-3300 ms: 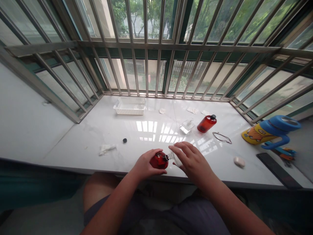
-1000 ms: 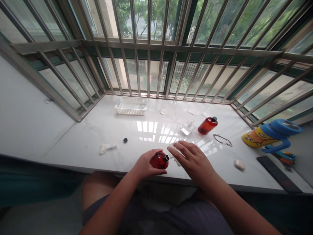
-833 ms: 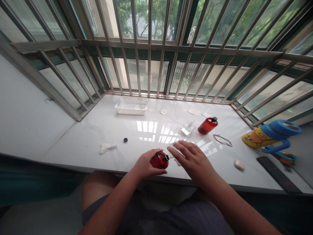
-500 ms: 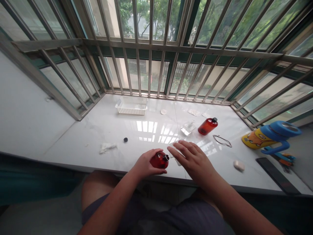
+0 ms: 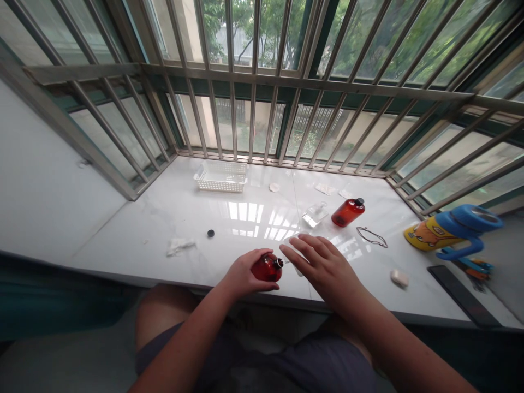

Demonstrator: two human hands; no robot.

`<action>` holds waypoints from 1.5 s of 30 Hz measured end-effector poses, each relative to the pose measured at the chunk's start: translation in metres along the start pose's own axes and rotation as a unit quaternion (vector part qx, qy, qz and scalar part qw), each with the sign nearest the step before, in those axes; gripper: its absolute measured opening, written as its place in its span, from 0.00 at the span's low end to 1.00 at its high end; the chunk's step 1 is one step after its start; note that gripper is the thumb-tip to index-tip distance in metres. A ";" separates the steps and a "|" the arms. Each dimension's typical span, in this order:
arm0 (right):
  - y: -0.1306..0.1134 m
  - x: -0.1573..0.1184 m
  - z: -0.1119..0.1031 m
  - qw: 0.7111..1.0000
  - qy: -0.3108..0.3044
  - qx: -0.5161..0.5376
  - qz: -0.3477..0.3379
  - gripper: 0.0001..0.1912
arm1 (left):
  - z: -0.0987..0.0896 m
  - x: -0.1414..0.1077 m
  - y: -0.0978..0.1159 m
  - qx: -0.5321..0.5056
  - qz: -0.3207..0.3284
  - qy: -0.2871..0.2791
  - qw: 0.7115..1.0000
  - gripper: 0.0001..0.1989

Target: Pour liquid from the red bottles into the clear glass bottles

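My left hand [image 5: 242,274] is wrapped round a red-amber bottle [image 5: 265,268] near the front edge of the counter. The bottle is uncapped and tilts with its open mouth toward my right hand [image 5: 323,267]. That hand hovers just right of the mouth, its fingers stretched out. Something clear and hard to make out lies partly hidden beneath its fingers. To the left a small black cap [image 5: 210,233] rests on the counter. A second red-amber bottle [image 5: 347,212] with a black cap stands farther back, beside a clear glass bottle [image 5: 315,214].
A white perforated basket [image 5: 221,185] sits at the back left of the white counter [image 5: 135,234]. Crumpled tissue [image 5: 180,247] lies left. On the right are a thin cord loop [image 5: 371,236], a pale soap-like block [image 5: 399,278], a black phone [image 5: 462,295] and a blue-yellow flask [image 5: 450,228]. Window bars close the back.
Both hands and the bottle hold almost the same pose. The view has shifted very slightly; nothing was picked up or let go.
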State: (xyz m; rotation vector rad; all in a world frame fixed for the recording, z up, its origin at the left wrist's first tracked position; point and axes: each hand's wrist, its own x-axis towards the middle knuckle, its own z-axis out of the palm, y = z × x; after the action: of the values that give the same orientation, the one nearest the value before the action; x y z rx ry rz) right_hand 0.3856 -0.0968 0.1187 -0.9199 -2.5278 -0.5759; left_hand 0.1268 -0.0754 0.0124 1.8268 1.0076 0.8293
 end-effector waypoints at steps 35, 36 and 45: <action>0.002 0.004 -0.003 0.999 -0.024 -0.007 -0.023 0.24 | 0.000 -0.002 -0.003 0.002 0.002 0.004 1.000 0.46; 0.002 0.004 -0.003 0.999 -0.025 -0.005 -0.023 0.24 | 0.000 -0.002 -0.003 0.001 0.001 0.003 1.000 0.46; 0.001 0.006 -0.004 0.999 -0.030 -0.001 -0.031 0.25 | 0.001 -0.002 -0.007 0.001 -0.003 0.011 1.000 0.47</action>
State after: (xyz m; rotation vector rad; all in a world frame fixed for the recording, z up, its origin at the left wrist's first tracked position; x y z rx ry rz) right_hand 0.3830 -0.0957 0.1253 -0.8739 -2.6181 -0.5765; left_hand 0.1247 -0.0753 0.0051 1.8187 1.0275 0.8454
